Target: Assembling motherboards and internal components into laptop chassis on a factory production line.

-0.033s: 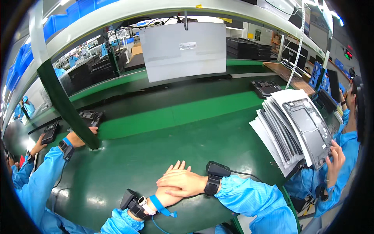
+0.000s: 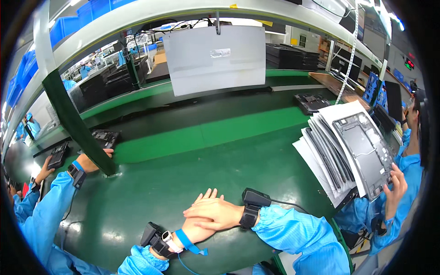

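My left hand rests on the green tabletop with its fingers stretched out. Across the back of it lies my right hand, flat, covering much of the left hand's knuckles. Neither hand holds anything that I can see. On the left wrist sit a black strapped device, a white watch and a blue wrist strap with a thin cord. Another black strapped device, with a cable, is on the right wrist.
At right, a co-worker's hand touches a laptop casing on a stack of casings and white sheets. Another co-worker's hand reaches a dark laptop part behind a green post. A grey panel hangs ahead.
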`<state>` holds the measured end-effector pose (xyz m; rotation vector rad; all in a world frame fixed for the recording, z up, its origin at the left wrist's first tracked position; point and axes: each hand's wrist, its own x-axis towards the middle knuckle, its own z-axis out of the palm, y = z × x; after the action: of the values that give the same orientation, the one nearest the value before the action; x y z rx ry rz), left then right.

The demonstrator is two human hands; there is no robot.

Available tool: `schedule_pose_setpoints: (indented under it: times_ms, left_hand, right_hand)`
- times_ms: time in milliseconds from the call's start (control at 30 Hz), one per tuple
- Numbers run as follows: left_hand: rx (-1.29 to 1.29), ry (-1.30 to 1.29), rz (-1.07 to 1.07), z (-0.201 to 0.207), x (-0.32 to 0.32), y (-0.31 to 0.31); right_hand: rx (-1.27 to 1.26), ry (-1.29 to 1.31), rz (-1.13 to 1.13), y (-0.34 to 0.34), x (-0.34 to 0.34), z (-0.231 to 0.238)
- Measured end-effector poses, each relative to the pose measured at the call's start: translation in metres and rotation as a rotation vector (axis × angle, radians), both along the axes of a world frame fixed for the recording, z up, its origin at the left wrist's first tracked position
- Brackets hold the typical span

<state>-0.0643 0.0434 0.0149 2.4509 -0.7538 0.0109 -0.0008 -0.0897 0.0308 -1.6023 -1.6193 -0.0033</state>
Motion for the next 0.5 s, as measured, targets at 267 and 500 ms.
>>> schedule_pose_setpoints:
  times_ms: [267, 500]
  left_hand:
    - [0.105, -0.022, 0.074, 0.013, -0.004, -0.004]
    - [0.106, -0.056, 0.109, 0.018, 0.001, -0.006]
  right_hand:
    - [0.099, -0.045, -0.378, -0.01, 0.049, 0.001]
    - [0.225, -0.23, -1.02, -0.063, 0.174, -0.008]
